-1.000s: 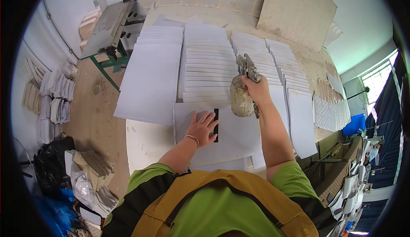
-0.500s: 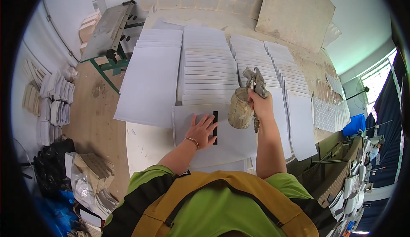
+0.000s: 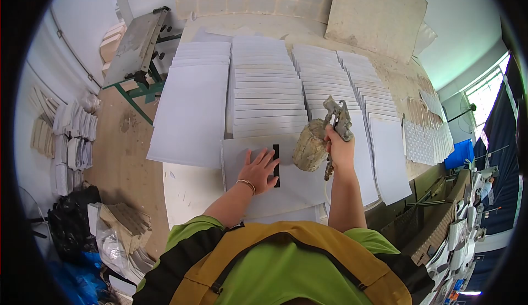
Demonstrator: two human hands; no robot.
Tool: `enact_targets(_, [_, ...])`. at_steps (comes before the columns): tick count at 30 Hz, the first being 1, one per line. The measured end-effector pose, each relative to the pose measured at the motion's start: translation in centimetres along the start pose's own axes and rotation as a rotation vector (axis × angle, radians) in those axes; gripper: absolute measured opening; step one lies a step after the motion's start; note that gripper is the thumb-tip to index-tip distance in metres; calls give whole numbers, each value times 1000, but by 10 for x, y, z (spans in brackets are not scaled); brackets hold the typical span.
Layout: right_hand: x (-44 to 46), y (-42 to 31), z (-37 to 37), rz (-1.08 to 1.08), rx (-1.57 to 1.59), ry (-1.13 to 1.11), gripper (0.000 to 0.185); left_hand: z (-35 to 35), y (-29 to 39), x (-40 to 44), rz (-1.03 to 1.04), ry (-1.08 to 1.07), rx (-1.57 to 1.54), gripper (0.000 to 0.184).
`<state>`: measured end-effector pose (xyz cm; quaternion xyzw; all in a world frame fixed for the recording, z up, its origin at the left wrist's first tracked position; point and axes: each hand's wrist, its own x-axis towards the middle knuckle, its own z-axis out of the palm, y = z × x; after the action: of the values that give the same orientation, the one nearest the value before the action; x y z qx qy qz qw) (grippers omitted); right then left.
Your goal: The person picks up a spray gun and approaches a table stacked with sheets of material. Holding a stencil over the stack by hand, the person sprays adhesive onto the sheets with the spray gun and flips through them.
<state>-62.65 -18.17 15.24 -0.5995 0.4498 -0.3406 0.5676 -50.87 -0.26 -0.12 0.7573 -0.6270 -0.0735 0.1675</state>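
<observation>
My left hand (image 3: 258,171) lies flat with its fingers spread on a white sheet (image 3: 301,187) at the table's front edge, its fingertips at a black strip (image 3: 276,165). My right hand (image 3: 340,147) is wrapped round the handle of a spray gun (image 3: 339,119), held above the sheet's right side. A crusted cup (image 3: 309,146) hangs tilted on the gun's left. Beyond both hands, overlapping white sheets (image 3: 267,93) lie in several columns.
A metal-topped stand (image 3: 135,46) with green legs is at the back left. A brown board (image 3: 375,16) leans at the back. Bundled pieces (image 3: 71,140) and a black bag (image 3: 73,222) lie left. A blue bin (image 3: 459,154) is at the right.
My right hand has moved the spray gun down, closer to me, then slightly right, and its cup tilts more. My left hand stays on the sheet. The view has shifted slightly.
</observation>
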Motion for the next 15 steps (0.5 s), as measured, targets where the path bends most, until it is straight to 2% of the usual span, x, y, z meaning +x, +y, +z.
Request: enact_targets(15, [-29, 5, -27, 3, -8, -30, 16, -4, 1, -1, 7, 45, -10, 54])
